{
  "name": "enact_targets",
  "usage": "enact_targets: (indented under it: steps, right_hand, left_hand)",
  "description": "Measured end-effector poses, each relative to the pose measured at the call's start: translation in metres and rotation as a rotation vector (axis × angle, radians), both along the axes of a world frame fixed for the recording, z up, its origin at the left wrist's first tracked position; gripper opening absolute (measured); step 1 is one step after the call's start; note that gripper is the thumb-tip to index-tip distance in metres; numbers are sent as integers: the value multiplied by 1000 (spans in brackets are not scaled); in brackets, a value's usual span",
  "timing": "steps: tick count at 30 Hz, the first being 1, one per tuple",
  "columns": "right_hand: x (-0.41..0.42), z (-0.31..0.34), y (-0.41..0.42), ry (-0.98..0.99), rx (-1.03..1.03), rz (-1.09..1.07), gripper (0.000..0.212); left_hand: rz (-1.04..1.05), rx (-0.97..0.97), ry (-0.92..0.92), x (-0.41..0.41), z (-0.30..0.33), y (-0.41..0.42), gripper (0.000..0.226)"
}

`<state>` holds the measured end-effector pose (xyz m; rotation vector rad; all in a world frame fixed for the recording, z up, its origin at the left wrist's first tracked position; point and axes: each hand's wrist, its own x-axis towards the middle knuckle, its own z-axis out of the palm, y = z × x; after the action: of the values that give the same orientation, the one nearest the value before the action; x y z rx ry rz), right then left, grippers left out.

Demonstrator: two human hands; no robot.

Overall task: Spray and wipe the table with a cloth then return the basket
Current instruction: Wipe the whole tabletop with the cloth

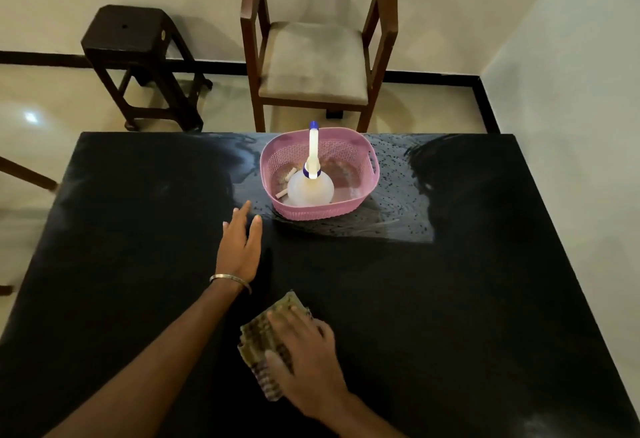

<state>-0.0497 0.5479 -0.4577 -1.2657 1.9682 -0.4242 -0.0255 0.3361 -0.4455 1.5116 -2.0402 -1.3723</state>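
A pink plastic basket [360, 207] stands on the black table [467, 299] near its far edge. Inside it a white spray bottle [310, 188] with a blue cap stands upright. Wet droplets and streaks cover the table around the basket. My left hand [240, 243] hovers open, fingers spread, just left of the basket's near corner, apart from it. My right hand [304, 351] presses flat on a folded greenish striped cloth [259, 332] lying on the table near the front middle.
A wooden chair [313, 59] with a beige cushion stands behind the table's far edge. A dark stool [138, 56] sits to its left on the floor. A white wall runs along the right.
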Motion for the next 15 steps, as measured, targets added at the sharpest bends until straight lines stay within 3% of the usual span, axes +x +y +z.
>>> enact_targets:
  steps: [3, 7, 12, 15]
  right_hand:
    - [-55, 18, -10, -51, -174, -461, 43]
    - [-143, 32, -48, -147, -174, -930, 54]
    - [-208, 41, -101, -361, -136, -1047, 72]
    - [-215, 42, -116, -371, -71, -993, 62]
  left_hand:
    - [53, 59, 73, -12, 10, -7, 53]
    - [133, 205, 172, -33, 28, -15, 55]
    - [195, 336, 256, -56, 49, -25, 23]
    - [192, 380, 186, -64, 50, -32, 21]
